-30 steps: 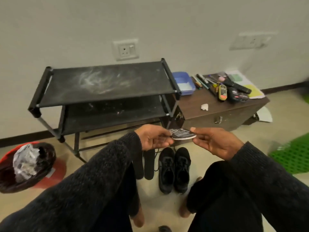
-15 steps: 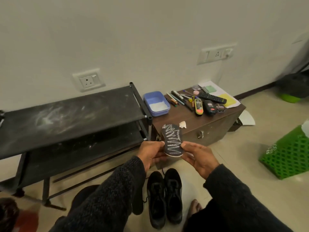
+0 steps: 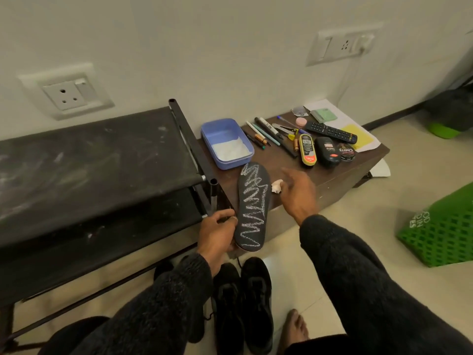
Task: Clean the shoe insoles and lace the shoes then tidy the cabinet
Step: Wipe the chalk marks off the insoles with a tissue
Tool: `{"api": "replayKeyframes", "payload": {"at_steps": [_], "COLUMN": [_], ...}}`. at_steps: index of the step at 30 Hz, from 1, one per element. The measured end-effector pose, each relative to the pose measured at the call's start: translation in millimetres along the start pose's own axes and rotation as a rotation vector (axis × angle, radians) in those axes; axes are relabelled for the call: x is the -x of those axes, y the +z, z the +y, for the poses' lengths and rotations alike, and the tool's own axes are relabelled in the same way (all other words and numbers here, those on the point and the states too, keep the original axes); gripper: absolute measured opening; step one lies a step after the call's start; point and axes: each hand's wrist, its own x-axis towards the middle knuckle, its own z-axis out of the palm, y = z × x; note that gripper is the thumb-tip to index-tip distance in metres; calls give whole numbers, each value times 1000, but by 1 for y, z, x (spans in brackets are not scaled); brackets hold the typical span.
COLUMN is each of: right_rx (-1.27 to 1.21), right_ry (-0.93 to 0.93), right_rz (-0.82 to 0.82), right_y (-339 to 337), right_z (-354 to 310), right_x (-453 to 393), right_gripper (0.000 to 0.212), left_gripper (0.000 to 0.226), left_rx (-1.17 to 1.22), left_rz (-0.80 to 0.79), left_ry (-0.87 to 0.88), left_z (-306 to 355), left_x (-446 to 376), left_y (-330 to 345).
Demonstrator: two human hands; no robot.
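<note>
A dark insole (image 3: pixel 253 206) with white zigzag marks stands upright in front of me, and my left hand (image 3: pixel 217 233) grips its lower edge. My right hand (image 3: pixel 298 192) hovers to its right with relaxed fingers, holding nothing, just above a small crumpled white wad (image 3: pixel 277 186) on the brown cabinet (image 3: pixel 330 179). A pair of black shoes (image 3: pixel 243 303) sits on the floor below my hands. A blue tub (image 3: pixel 226 142) with white powder stands at the cabinet's left end.
A dusty black shoe rack (image 3: pixel 97 160) stands to the left. Pens, a remote (image 3: pixel 330 130), polish bottles (image 3: pixel 327 151) and papers crowd the cabinet top. A green basket (image 3: pixel 440 234) is on the floor at right. My bare foot (image 3: pixel 294 329) is beside the shoes.
My right hand has let go of the insole and moved right toward the white wad. My left hand alone holds the insole, now closer to the cabinet. The view has moved nearer.
</note>
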Motion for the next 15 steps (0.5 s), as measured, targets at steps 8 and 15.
{"api": "replayKeyframes", "payload": {"at_steps": [8, 15], "right_rx": [67, -1112], "right_ry": [-28, 549], "right_rz": [-52, -215], "right_y": [9, -16], "right_z": [10, -18], "right_x": [-18, -20], "right_gripper": [27, 34], "left_gripper": [34, 112], "left_rx": [-291, -1174], "left_rz": [-15, 91], "left_ry": [140, 459], "left_z": [0, -4], "left_x": [-17, -13], "left_y": [11, 28]}}
